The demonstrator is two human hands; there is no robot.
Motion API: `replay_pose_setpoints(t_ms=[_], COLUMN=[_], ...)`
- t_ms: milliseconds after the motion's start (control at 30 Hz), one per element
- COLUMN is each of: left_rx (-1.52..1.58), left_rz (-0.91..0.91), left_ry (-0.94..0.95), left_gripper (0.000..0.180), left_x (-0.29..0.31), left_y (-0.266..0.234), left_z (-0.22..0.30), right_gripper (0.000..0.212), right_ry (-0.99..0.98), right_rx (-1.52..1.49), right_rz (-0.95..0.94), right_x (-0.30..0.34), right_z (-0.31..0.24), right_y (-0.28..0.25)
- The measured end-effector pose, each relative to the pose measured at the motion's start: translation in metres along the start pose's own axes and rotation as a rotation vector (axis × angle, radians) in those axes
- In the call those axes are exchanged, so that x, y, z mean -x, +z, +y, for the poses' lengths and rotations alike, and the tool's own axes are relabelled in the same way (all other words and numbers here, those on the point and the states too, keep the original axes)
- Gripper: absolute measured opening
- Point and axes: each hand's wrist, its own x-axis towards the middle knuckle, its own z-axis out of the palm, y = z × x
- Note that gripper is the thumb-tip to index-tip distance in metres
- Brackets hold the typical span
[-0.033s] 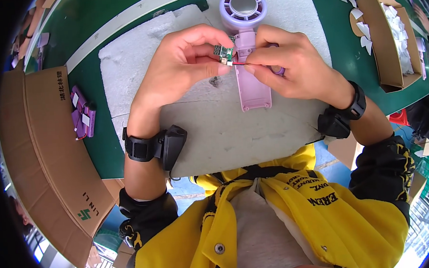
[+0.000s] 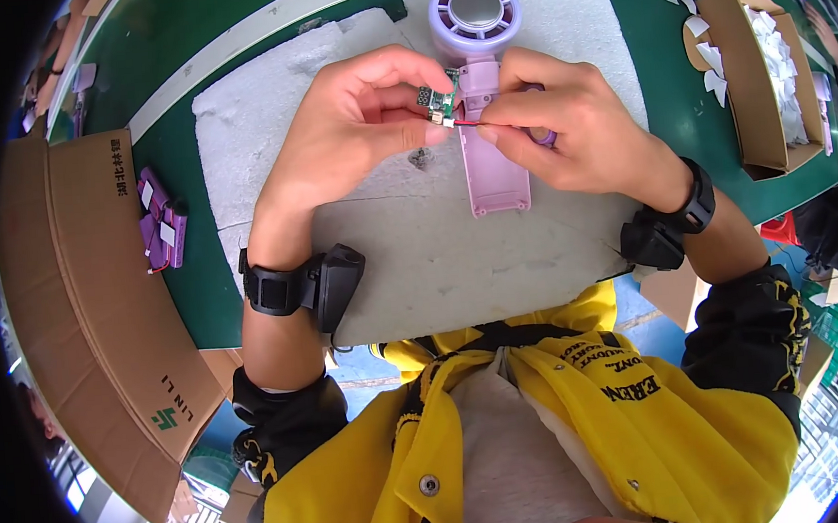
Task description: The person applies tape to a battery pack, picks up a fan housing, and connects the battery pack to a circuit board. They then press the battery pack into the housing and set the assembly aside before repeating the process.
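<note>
My left hand (image 2: 361,120) is closed, pinching a small green circuit board (image 2: 445,101) between thumb and fingers. A small white connector (image 2: 441,119) sits at the board's lower edge. Thin red and dark wires (image 2: 469,123) run from it to my right hand (image 2: 569,120), whose thumb and forefinger are pinched on them. Part of a purple rounded piece (image 2: 544,137) shows by my right fingers; most of it is hidden. Below both hands lies a lavender handheld fan, its round head (image 2: 475,10) pointing away and its open handle shell (image 2: 497,173) toward me.
A whitish foam sheet (image 2: 263,117) and a grey mat area (image 2: 438,260) cover the green table (image 2: 203,306). Purple wired packs (image 2: 164,221) lie at left beside a large cardboard box (image 2: 100,284). At right, an open carton (image 2: 752,92) holds white pieces; white scraps (image 2: 711,56) lie alongside.
</note>
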Motion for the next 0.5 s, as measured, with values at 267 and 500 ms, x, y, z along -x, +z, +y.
replay_pose_setpoints(t_ms=[267,500], left_rx=[-0.023,0.0], left_rz=[0.005,0.025], left_ry=[0.004,0.022], left_gripper=[0.027,0.028], left_x=[0.0001,-0.0011], left_y=[0.0,0.0024], left_z=[0.0002,-0.0011], right_gripper=[0.006,0.006], right_ry=[0.013,0.029], right_rx=[0.021,0.03], right_rz=[0.04,0.086], right_x=[0.0003,0.0016], right_z=[0.0006,0.0012], right_y=[0.0009,0.0025])
